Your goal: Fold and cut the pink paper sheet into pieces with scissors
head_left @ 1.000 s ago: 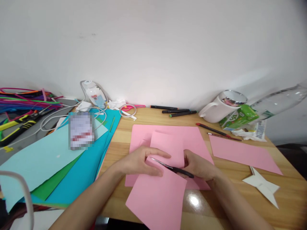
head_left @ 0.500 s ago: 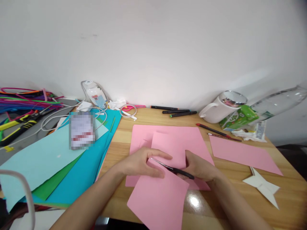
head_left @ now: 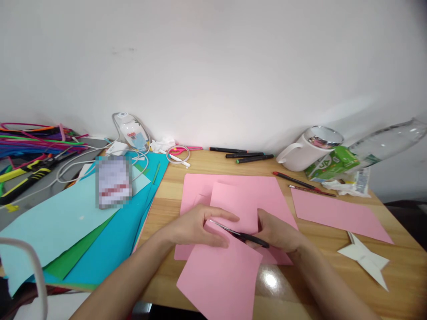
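Note:
My left hand holds a pink paper sheet, thumb on top near the cut and fingers stretched behind it. In my right hand is a pair of black-handled scissors, its blades lying across the sheet and pointing left toward the left thumb. A slit opens along the blades, and the sheet's near part hangs down toward the table edge. Some of my right fingers are hidden behind the paper and handle. Beneath both hands a larger pink sheet lies flat on the wooden table.
Black markers lie along the wall. A white mug, a green box and a clear bottle stand at right, near a pink strip and a folded white paper star. Coloured sheets and a phone occupy the left.
Almost nothing differs. The scissor handle and my right hand have shifted very slightly left; the left hand and the paper keep their places.

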Demonstrator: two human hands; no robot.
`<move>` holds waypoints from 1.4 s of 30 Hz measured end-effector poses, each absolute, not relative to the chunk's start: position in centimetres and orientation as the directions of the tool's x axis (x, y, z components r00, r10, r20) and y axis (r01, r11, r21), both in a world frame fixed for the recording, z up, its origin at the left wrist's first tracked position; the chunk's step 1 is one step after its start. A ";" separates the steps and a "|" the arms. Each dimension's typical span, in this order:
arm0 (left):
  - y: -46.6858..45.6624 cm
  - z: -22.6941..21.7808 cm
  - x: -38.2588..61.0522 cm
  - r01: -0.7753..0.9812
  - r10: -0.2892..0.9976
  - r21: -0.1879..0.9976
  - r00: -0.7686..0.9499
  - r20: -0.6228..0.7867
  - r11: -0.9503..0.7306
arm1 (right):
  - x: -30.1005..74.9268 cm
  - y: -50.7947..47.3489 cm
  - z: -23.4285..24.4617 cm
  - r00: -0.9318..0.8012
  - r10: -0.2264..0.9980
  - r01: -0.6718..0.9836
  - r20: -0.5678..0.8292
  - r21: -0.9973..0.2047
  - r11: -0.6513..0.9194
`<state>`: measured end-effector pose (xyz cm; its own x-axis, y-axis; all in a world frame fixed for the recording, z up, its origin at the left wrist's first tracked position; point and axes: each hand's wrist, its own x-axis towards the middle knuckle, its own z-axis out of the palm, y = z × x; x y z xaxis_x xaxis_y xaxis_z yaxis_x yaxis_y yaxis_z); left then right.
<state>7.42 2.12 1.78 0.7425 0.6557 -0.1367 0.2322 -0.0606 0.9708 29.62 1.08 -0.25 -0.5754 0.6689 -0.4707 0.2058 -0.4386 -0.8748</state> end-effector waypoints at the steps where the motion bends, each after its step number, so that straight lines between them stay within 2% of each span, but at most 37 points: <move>1: 2.1 1.8 7.4 0.232 0.655 0.971 0.743 -0.138 -0.059 | 29.6 1.1 -0.2 -0.573 0.669 0.211 -0.474 -0.874 -0.438; 14: 2.1 1.8 7.4 0.242 0.658 0.969 0.736 -0.158 -0.038 | 29.4 1.1 0.0 -0.566 0.668 0.233 -0.483 -0.871 -0.432; 21: 2.1 1.7 7.4 0.235 0.675 0.971 0.723 -0.144 -0.044 | 29.4 0.9 0.1 -0.587 0.682 0.262 -0.437 -0.899 -0.350; 25: 2.1 1.7 7.4 0.251 0.679 0.967 0.717 -0.159 -0.039 | 30.1 0.9 -0.1 -0.727 0.551 0.153 -0.410 -0.879 -0.451; 28: 2.0 1.7 7.3 0.266 0.760 0.963 0.634 -0.142 -0.042 | 30.9 1.3 0.0 -0.789 0.490 0.116 -0.371 -0.873 -0.474; 31: 1.9 1.6 7.6 0.280 0.904 0.957 0.423 -0.052 -0.076 | 31.0 1.5 0.1 -0.740 0.601 0.049 -0.302 -0.916 -0.399; 34: 1.5 1.2 8.0 0.317 0.961 0.942 0.277 0.018 -0.109 | 30.4 1.4 0.0 -0.573 0.779 0.002 -0.254 -0.951 -0.308; 37: 1.4 1.0 8.2 0.268 0.961 0.957 0.273 0.037 -0.113 | 30.2 1.4 0.0 -0.429 0.872 0.066 -0.237 -0.971 -0.231; 39: 1.4 1.0 8.0 0.203 0.956 0.971 0.285 0.068 -0.130 | 30.7 1.7 0.0 -0.371 0.903 0.142 -0.216 -0.974 -0.175; 42: 1.6 1.0 7.5 0.210 0.957 0.960 0.261 0.129 -0.187 | 31.8 2.3 -0.1 -0.319 0.931 0.254 -0.179 -0.962 -0.097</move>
<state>7.55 1.63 1.04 0.2614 0.9566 0.1287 0.2100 -0.1865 0.9598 31.78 2.27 -0.09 -0.3194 0.9306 -0.1785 0.2542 -0.0974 -0.9622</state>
